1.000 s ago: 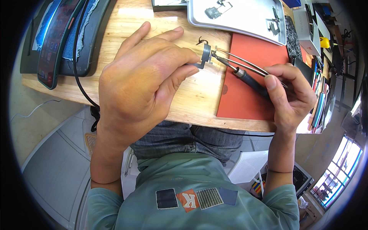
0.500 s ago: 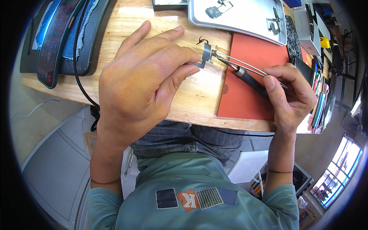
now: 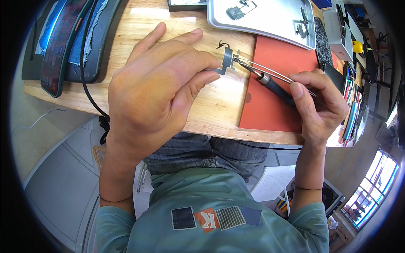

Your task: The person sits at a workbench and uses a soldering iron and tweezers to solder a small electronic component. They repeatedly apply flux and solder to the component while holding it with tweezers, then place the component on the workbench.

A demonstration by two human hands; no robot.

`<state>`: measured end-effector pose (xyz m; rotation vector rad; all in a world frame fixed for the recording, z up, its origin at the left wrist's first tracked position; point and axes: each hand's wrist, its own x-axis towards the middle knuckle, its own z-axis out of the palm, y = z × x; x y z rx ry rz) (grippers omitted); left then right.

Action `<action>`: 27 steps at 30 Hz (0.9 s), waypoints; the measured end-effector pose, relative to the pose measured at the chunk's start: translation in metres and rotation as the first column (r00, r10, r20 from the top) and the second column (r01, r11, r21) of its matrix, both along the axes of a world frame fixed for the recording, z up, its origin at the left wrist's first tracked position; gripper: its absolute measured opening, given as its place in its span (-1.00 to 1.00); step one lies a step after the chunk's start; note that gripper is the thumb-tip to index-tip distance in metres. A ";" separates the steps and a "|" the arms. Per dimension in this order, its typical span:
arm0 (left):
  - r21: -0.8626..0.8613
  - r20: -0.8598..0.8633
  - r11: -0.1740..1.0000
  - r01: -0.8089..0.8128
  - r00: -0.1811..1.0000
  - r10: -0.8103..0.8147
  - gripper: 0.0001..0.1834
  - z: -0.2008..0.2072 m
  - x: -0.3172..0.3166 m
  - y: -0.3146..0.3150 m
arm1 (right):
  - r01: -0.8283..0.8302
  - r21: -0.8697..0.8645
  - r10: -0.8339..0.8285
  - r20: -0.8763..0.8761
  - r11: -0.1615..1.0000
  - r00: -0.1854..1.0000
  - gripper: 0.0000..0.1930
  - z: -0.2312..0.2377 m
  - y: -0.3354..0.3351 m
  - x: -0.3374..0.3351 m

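My left hand (image 3: 158, 88) pinches a small grey metal part (image 3: 227, 61) with thin black leads, holding it up over the wooden table (image 3: 211, 107). My right hand (image 3: 320, 105) grips slim metal tweezers (image 3: 263, 70) together with a black-handled tool (image 3: 276, 88). The tweezer tips touch the right side of the small part. A red mat (image 3: 278, 84) lies under the tools.
A silver tray (image 3: 270, 19) with a few small parts sits at the back. A phone (image 3: 61, 38) rests on a dark stand (image 3: 99, 50) at the left, with a black cable (image 3: 86, 88) hanging over the table edge. Boxes and pens crowd the right side.
Both hands keep their hold. The tweezer tips have shifted only slightly against the small part.
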<state>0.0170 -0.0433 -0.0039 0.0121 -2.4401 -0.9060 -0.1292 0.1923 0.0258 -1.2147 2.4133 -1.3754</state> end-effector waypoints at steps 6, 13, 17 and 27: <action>-0.005 -0.005 1.000 0.002 1.000 -0.002 -0.82 0.000 0.000 0.000 | -0.009 -0.001 0.009 -0.004 1.000 1.000 -0.87 -0.001 0.001 -0.001; -0.003 0.005 1.000 0.004 1.000 -0.004 -0.83 0.000 0.000 0.000 | -0.003 -0.005 0.003 0.024 1.000 1.000 -0.86 0.001 0.001 0.000; -0.006 0.006 1.000 0.003 1.000 -0.003 -0.83 0.000 0.001 -0.001 | -0.017 -0.028 0.019 0.069 0.999 0.997 -0.86 0.002 0.003 0.000; -0.004 0.000 1.000 -0.002 1.000 0.002 -0.82 0.000 0.000 0.000 | -0.020 -0.027 0.022 0.063 0.999 0.998 -0.86 0.002 0.003 0.000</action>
